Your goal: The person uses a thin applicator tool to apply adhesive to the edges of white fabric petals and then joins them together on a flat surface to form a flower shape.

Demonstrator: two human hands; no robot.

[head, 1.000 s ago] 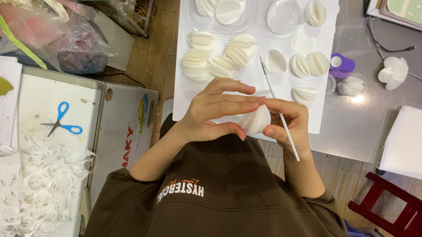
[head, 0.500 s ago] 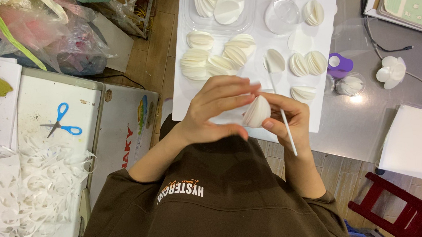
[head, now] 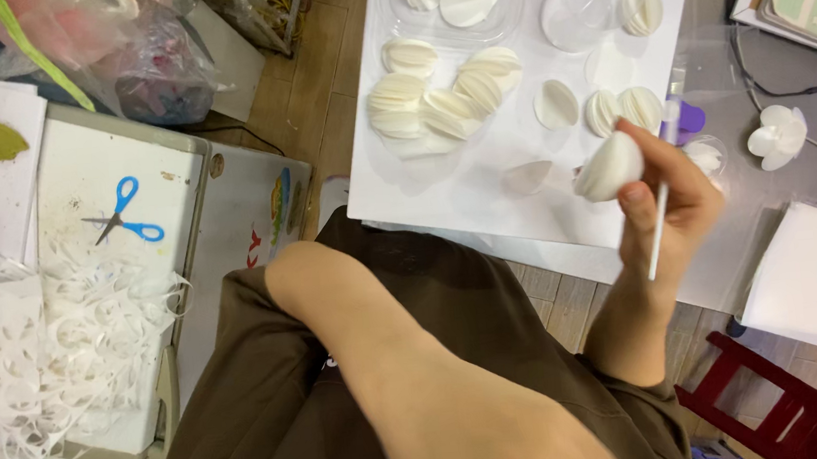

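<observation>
- Right hand: fingers clamped on folded white paper petal and thin white stick, above white paper sheet.
- Left hand: out of frame (only forearm visible), fingers impossible to tell.
- Better: light pinch, no crushing of folds.

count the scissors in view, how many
1: blue-handled scissors lying on the white tray at the left, above the heap of white paper scraps. More could be buried under the scraps.
</observation>
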